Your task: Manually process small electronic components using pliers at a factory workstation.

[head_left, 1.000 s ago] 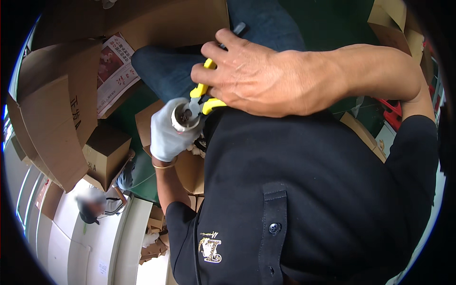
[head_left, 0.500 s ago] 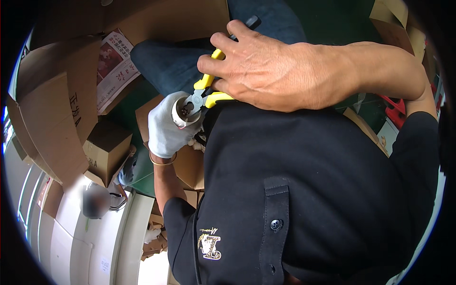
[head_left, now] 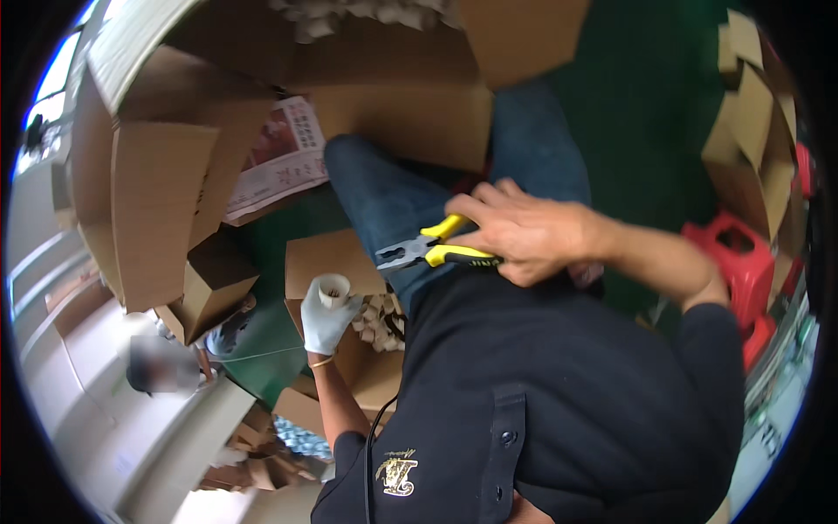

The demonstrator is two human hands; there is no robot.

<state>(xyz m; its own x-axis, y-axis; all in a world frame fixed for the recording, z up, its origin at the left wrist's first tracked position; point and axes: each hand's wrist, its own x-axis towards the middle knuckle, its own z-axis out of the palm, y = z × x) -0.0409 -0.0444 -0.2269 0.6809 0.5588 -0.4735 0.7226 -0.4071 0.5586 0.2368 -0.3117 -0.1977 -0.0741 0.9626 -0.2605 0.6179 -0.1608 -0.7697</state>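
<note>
My left hand point(head_left: 326, 327), in a white glove, grips a short white cup-shaped piece point(head_left: 333, 302) by its side. The piece's round mouth faces up, and something small and dark shows inside, too small to name. My bare right hand point(head_left: 522, 234) is closed on a pair of pliers point(head_left: 417, 252) with yellow-and-black handles spread apart. Their grey jaws point left over my jeans, apart from the white piece. Below and beside my left hand stands an open cardboard box point(head_left: 336, 255) with several whitish pieces point(head_left: 380, 323) in it.
A large cardboard box point(head_left: 410, 118) stands in front of my legs, with pale pieces point(head_left: 367, 13) beyond it. More open cartons point(head_left: 161, 210) crowd the left side. Red plastic stools point(head_left: 738, 262) and cartons stand at the right. Another person point(head_left: 161, 364) is at the far left.
The pliers have come out of the white piece's mouth and moved right with my right hand. My left hand still holds the piece, now over the small box. The view has shifted.
</note>
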